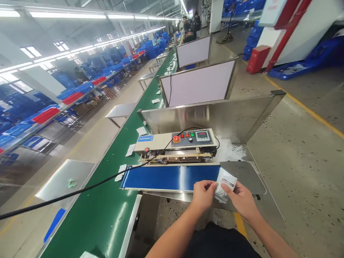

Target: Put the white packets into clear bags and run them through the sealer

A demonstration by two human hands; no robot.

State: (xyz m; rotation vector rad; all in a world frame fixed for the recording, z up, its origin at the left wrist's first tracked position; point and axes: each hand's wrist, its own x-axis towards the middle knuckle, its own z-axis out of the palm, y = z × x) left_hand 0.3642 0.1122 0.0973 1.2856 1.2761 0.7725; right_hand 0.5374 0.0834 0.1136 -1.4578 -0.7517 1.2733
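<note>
Head view: one green conveyor (113, 211), three white pouches (130, 150) lying on it by the left end of one machine (161, 141) with one blue belt (158, 177). The left hand (204, 195), forearm slanting up rightward, has its grip pinching one printed packet (228, 179) near the blue belt's right end; the right hand (240, 199), forearm slanting up leftward, pinches the packet's right side.

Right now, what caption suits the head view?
Both hands hold a printed white packet near a machine with a blue belt.
</note>
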